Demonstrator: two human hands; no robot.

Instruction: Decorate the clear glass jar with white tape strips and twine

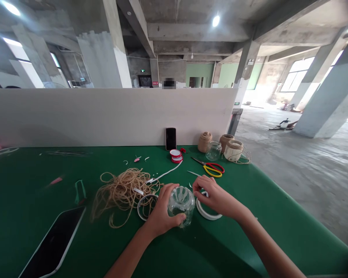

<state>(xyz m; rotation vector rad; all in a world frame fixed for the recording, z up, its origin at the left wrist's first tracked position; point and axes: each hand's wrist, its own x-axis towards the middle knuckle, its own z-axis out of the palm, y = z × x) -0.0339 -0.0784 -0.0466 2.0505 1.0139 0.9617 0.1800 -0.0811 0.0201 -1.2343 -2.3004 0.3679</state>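
A clear glass jar (182,204) is gripped from its left side by my left hand (161,210), thumb across the front and fingers behind. Just right of the jar, my right hand (213,195) is closed in a pinch, its fingertips close to the glass; whatever it may hold is too small to make out. Under that hand lies a roll of white tape (204,213). A tangle of jute twine (127,189) spreads to the left, with a thin ring (141,214) between it and my left wrist. Scissors (212,170) with red and yellow handles lie beyond my right hand.
Red-and-white tape spools (176,155) stand before an upright phone (171,139) at the white partition (110,117). Twine-wrapped jars (205,142) and a bare glass jar (214,151) sit at the back right. A tablet-like device (53,243) lies front left. The green table's edge (295,204) slopes along the right.
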